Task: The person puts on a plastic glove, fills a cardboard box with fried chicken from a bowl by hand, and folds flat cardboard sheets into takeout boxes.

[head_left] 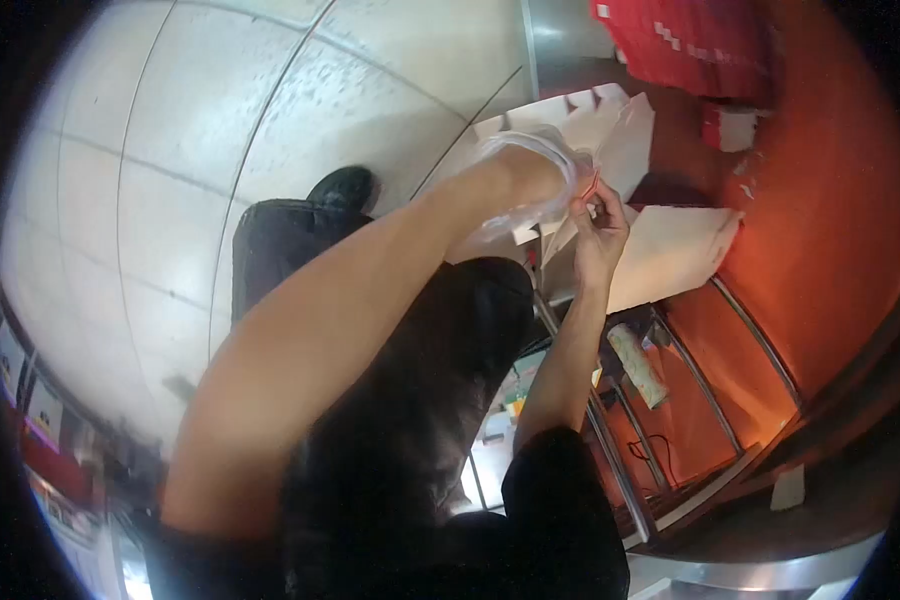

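Clear plastic (530, 212) hangs loosely around my left wrist. My left hand (560, 172) reaches into the white cardboard or paper pieces (625, 140); its fingers are mostly hidden by the plastic and by my other hand. My right hand (602, 235) comes up from below, thumb and fingers closed on a small red-and-white piece (590, 186) right beside the left hand's fingers. Another large white piece (675, 250) lies just right of my right hand.
Metal bars (690, 375) of a rack run below the hands, with a pale patterned roll (638, 365) among them. Red packaging (690, 45) is at the top right, by an orange-brown surface (820, 200). My knee (490, 300) and tiled floor (170, 130) are to the left.
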The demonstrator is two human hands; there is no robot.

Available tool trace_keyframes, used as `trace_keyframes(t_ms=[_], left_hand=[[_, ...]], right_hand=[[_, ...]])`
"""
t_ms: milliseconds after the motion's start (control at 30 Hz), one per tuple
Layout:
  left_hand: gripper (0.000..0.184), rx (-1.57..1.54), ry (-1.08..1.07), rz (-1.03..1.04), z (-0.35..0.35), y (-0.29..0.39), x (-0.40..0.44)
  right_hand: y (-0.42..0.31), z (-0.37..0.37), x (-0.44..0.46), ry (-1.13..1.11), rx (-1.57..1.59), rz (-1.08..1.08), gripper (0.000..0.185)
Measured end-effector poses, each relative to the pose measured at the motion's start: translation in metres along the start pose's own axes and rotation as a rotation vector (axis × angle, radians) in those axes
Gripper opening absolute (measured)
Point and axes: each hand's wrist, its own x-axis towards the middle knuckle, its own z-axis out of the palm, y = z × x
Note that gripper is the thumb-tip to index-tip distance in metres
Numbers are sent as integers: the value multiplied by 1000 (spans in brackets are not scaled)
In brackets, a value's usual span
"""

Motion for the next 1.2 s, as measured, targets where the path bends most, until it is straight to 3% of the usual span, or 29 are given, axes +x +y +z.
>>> trace_keyframes(t_ms=[67, 100, 167, 200, 233, 300, 333, 433, 500, 533, 600, 633, 700, 733, 767, 800, 833, 867, 900, 933, 967, 1033, 1133, 1200], left_hand=[[32, -393, -148, -237, -5, 21, 5], [32, -369, -148, -209, 1, 18, 16], [30, 288, -165, 434, 16, 2, 48], [25, -56, -189, 195, 21, 6, 51], [25, -40, -189, 210, 24, 6, 55], [23, 314, -52, 481, 24, 0, 70], [23, 289, -53, 308, 30, -1, 86], [23, 141, 90, 198, 30, -20, 91], [25, 260, 165, 181, 28, -18, 89], [26, 570, 94, 157, 29, -27, 100], [27, 891, 23, 126, 28, -41, 112], [28, 830, 31, 108, 26, -38, 102], [30, 779, 36, 100, 26, -21, 80], [35, 649, 125, 44, 28, -3, 68], [40, 516, 216, -10, 28, 17, 53], [47, 128, 191, -18, 28, 41, 33], [53, -256, 157, -24, 28, 61, 12], [53, -238, 162, -10, 27, 73, -7], [54, -612, 11, 34, 26, 82, -25], [55, -785, -69, 59, 25, 84, -39], [56, -957, -156, 71, 24, 86, -53], [44, -550, -66, -49, 5, 72, -83], [34, -455, 59, 48, -18, 23, -113], [32, -468, 56, 66, -29, 4, -148]], right_hand=[[-2, -18, 3, -11, 63, -27, 42], [-3, -24, 3, -41, 126, -16, 42], [-9, -26, 8, -21, 160, -11, 41], [-9, -24, 12, -25, 182, -21, 40], [-7, -25, 15, -27, 203, -27, 40], [3, -30, 22, -53, 213, -54, 40], [4, -29, 22, -57, 192, -74, 39], [2, -26, 20, -17, 131, -145, 33], [-3, -23, 18, 207, 313, -161, 25], [-6, -26, 17, 206, 322, -168, 25], [-12, -34, 13, 544, -81, -332, 23], [-22, -31, 7, 549, -74, -336, 23], [-48, -25, -9, 823, -213, -488, 24], [-63, -21, -20, 834, -209, -493, 24], [-80, -15, -31, 898, -398, -631, 24], [-95, -8, -45, 963, -591, -763, 25], [-110, 4, -62, 872, -635, -739, 24], [-119, 16, -78, 778, -672, -717, 23], [-122, 25, -91, 619, -681, -757, 18], [-122, 36, -103, 466, -690, -786, 16], [-112, 46, -110, 352, -621, -889, 25], [-116, 74, -132, 261, -544, -804, 31], [-135, 71, -137, -208, -479, -735, 36], [-111, 60, -138, 118, -331, -671, 36]])
